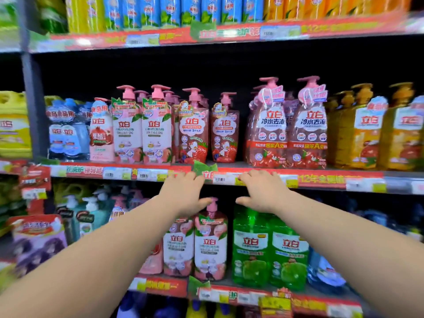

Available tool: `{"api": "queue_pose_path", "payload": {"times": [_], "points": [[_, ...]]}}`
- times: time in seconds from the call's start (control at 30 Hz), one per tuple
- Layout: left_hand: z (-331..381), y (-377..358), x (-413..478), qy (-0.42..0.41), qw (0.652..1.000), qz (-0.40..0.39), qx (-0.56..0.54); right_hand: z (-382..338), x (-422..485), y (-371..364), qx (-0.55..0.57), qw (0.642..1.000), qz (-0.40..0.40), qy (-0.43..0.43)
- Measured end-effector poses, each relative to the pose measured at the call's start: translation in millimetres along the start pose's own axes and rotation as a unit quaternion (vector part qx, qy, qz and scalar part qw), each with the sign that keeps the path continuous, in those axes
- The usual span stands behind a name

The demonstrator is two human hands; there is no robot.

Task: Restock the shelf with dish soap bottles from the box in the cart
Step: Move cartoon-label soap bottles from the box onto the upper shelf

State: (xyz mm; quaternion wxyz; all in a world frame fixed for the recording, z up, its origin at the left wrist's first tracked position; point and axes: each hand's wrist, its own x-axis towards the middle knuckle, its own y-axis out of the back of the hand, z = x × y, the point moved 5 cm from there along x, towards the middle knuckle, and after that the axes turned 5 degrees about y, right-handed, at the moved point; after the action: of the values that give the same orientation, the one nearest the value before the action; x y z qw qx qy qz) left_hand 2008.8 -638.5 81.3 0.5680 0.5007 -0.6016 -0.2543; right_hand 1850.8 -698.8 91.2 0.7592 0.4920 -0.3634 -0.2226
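Two bare arms reach out from below. At their ends the left hand (pixel 183 193) and the right hand (pixel 261 191) hang side by side, palms down, fingers loose and a little spread. Neither one holds a bottle.

Their fingertips lie over the red price strip (pixel 321 180) along the front of the shelf (pixel 243 165). It is blurry there, so I cannot tell if they touch it.

Right by the left thumb is the top of the pink pump bottle (pixel 211 239) on the shelf below. A quick move down could bump it and tip it into the green bottles (pixel 250 249) beside it.

Higher up, the strawberry bottles (pixel 223 134) stand near the edge, with a gap next to them. A rough push there could knock one off.

The box and cart are out of sight.
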Motion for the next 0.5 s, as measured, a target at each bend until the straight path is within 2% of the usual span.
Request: {"api": "queue_pose_path", "payload": {"times": [0.33,0.5], "points": [[32,-3,-125,-0.068,0.995,-0.033,-0.071,-46,-139,-10,0.001,0.995,-0.080,-0.065],[67,-31,-195,-0.108,0.984,-0.094,-0.110,-62,-226,-30,-0.010,0.985,-0.152,-0.080]]}}
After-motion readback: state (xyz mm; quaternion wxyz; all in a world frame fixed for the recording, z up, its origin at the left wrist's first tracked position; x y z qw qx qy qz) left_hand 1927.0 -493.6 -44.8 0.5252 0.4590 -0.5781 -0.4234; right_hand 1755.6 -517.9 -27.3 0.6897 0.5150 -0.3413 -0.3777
